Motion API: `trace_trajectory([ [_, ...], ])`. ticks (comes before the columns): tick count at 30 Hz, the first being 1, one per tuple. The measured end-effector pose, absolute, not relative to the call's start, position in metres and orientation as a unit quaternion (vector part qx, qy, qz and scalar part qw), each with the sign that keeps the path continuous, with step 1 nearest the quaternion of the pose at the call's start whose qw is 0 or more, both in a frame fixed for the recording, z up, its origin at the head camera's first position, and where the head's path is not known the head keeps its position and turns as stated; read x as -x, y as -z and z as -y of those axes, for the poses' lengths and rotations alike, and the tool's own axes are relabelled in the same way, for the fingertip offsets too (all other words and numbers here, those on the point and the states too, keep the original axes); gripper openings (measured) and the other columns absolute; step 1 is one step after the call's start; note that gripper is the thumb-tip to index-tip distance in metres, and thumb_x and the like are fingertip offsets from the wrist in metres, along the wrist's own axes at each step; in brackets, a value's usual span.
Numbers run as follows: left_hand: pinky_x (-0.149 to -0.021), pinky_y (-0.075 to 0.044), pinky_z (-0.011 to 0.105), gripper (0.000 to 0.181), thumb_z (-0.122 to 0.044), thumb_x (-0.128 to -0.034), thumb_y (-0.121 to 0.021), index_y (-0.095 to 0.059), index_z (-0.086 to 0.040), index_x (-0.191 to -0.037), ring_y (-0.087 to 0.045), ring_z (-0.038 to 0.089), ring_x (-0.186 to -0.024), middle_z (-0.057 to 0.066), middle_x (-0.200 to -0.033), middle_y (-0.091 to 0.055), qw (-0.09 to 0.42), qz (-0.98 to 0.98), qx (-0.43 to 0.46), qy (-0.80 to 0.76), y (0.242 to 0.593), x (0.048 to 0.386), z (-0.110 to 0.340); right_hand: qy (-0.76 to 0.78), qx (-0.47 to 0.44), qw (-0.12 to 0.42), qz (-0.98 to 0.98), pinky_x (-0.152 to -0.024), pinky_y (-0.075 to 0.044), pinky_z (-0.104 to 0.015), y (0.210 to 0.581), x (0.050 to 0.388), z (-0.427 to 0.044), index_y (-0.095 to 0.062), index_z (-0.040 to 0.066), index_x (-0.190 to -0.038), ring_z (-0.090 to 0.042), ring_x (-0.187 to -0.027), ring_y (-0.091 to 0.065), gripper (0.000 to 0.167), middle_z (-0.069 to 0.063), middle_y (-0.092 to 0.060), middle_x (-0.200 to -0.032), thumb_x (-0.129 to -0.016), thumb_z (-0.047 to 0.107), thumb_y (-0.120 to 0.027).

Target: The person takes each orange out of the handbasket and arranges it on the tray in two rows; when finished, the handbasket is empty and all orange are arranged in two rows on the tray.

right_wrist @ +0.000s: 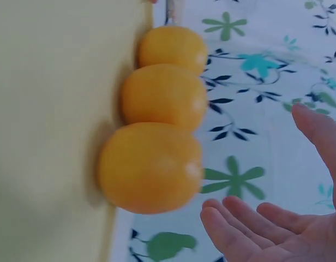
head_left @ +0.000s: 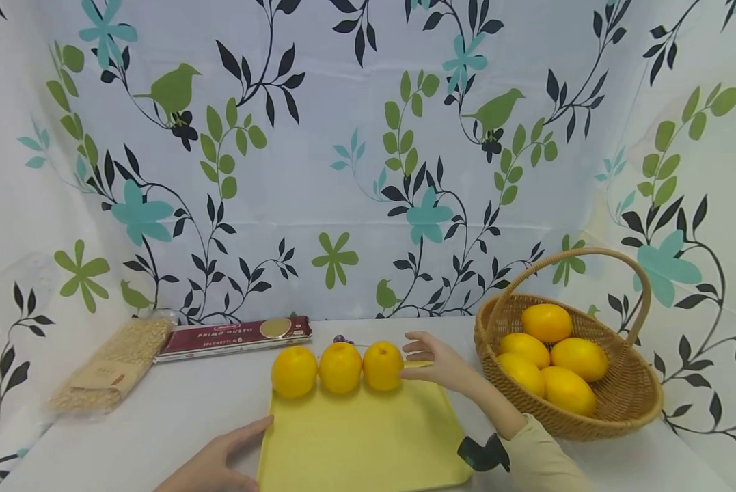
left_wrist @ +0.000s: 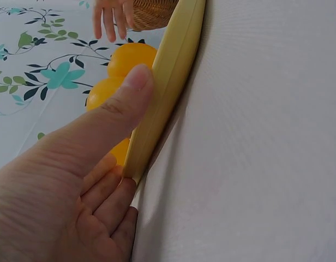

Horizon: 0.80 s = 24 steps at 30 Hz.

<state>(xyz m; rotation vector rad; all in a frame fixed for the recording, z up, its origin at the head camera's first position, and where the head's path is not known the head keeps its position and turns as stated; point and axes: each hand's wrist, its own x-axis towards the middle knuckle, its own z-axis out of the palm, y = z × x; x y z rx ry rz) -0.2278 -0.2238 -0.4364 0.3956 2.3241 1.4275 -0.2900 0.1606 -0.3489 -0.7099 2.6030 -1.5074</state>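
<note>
Three oranges [head_left: 340,368] stand side by side along the far edge of a yellow tray [head_left: 355,444]. At the tray's left rim is my left hand [head_left: 216,458]; in the left wrist view its straight thumb and its fingers touch the rim [left_wrist: 168,82]. My right hand [head_left: 438,362], fingers spread and loosely bent, is just right of the rightmost orange [head_left: 383,366]. In the right wrist view, a gap shows between this hand [right_wrist: 288,232] and the nearest orange [right_wrist: 151,168], and the palm holds nothing.
A wicker basket [head_left: 641,396] with a tall handle and several lemon-like fruits [head_left: 579,359] stands right. Back left lie a red spaghetti packet [head_left: 232,338] and a clear bag of pale grains [head_left: 118,362]. A small purple thing [head_left: 342,339] shows behind the oranges. Patterned cloth [head_left: 355,171] hangs behind.
</note>
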Motion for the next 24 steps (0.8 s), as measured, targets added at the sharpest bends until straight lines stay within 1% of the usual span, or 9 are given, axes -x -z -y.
trace_trajectory([
  [3, -0.094, -0.012, 0.066, 0.084, -0.028, -0.0716, -0.074, -0.029, -0.007, -0.140, -0.017, 0.045, -0.126, 0.019, -0.141, -0.026, 0.187, -0.824, -0.155, -0.513, 0.436, 0.226, 0.226, 0.486, 0.259, 0.040, -0.834, -0.086, -0.046, -0.039, 0.328, 0.278, -0.169, -0.034, -0.004, -0.131, -0.033, -0.107, -0.050, 0.066, -0.021, -0.049, -0.120, -0.079, 0.018, -0.069],
  [6, -0.096, -0.010, 0.063, 0.083, -0.025, -0.0718, -0.074, -0.030, -0.004, -0.139, -0.016, 0.043, -0.127, 0.019, -0.141, -0.026, 0.174, -0.821, -0.184, -0.511, 0.437, 0.227, 0.228, 0.460, 0.285, 0.028, -0.840, -0.084, -0.047, -0.033, 0.311, 0.269, -0.182, -0.040, -0.003, -0.127, -0.030, -0.105, -0.052, 0.059, -0.018, -0.054, -0.115, -0.080, 0.018, -0.068],
  [9, -0.096, -0.010, 0.063, 0.083, -0.025, -0.0717, -0.074, -0.030, -0.002, -0.138, -0.016, 0.044, -0.126, 0.020, -0.141, -0.025, 0.179, -0.817, -0.187, -0.515, 0.438, 0.226, 0.227, 0.434, 0.311, 0.012, -0.845, -0.082, -0.049, -0.030, 0.295, 0.260, -0.197, -0.047, -0.003, -0.122, -0.028, -0.101, -0.055, 0.050, -0.016, -0.057, -0.110, -0.081, 0.017, -0.067],
  [13, -0.097, -0.010, 0.063, 0.083, -0.025, -0.0726, -0.073, -0.029, -0.001, -0.138, -0.016, 0.044, -0.126, 0.021, -0.141, -0.025, 0.181, -0.816, -0.195, -0.512, 0.438, 0.225, 0.227, 0.407, 0.309, 0.007, -0.859, -0.079, -0.050, -0.028, 0.270, 0.251, -0.224, -0.051, -0.001, -0.119, -0.024, -0.097, -0.057, 0.042, -0.011, -0.061, -0.106, -0.083, 0.017, -0.064],
  [15, -0.097, -0.010, 0.062, 0.083, -0.025, -0.0711, -0.074, -0.030, -0.002, -0.138, -0.017, 0.043, -0.126, 0.020, -0.140, -0.027, 0.166, -0.825, -0.207, -0.499, 0.437, 0.226, 0.228, 0.401, 0.303, 0.015, -0.865, -0.078, -0.050, -0.028, 0.258, 0.249, -0.238, -0.052, -0.001, -0.118, -0.025, -0.097, -0.057, 0.040, -0.011, -0.061, -0.106, -0.084, 0.017, -0.063],
  [16, -0.097, -0.011, 0.061, 0.084, -0.026, -0.0704, -0.075, -0.031, -0.002, -0.138, -0.018, 0.043, -0.126, 0.020, -0.140, -0.027, 0.157, -0.829, -0.212, -0.492, 0.436, 0.226, 0.228, 0.396, 0.297, 0.021, -0.869, -0.078, -0.050, -0.026, 0.252, 0.250, -0.246, -0.053, 0.000, -0.116, -0.023, -0.096, -0.058, 0.037, -0.011, -0.061, -0.106, -0.085, 0.018, -0.062],
  [19, -0.098, -0.012, 0.059, 0.084, -0.026, -0.0691, -0.075, -0.032, -0.003, -0.137, -0.020, 0.042, -0.126, 0.019, -0.140, -0.029, 0.138, -0.840, -0.221, -0.476, 0.436, 0.227, 0.230, 0.368, 0.295, 0.037, -0.881, -0.079, -0.049, -0.027, 0.238, 0.252, -0.265, -0.055, 0.001, -0.109, -0.022, -0.095, -0.058, 0.028, -0.010, -0.061, -0.103, -0.086, 0.017, -0.060],
  [21, -0.098, -0.013, 0.059, 0.083, -0.026, -0.0699, -0.075, -0.033, -0.003, -0.137, -0.020, 0.042, -0.126, 0.019, -0.140, -0.029, 0.141, -0.839, -0.220, -0.478, 0.436, 0.226, 0.230, 0.338, 0.286, 0.049, -0.895, -0.081, -0.048, -0.028, 0.229, 0.253, -0.276, -0.056, 0.003, -0.105, -0.021, -0.094, -0.057, 0.024, -0.007, -0.061, -0.101, -0.087, 0.019, -0.059],
  [24, -0.098, -0.013, 0.059, 0.082, -0.025, -0.0710, -0.074, -0.032, -0.001, -0.137, -0.020, 0.043, -0.126, 0.020, -0.140, -0.029, 0.144, -0.837, -0.225, -0.478, 0.438, 0.225, 0.230, 0.317, 0.266, 0.061, -0.908, -0.082, -0.047, -0.031, 0.221, 0.254, -0.291, -0.057, 0.004, -0.104, -0.023, -0.095, -0.056, 0.024, -0.004, -0.061, -0.101, -0.087, 0.021, -0.058],
])
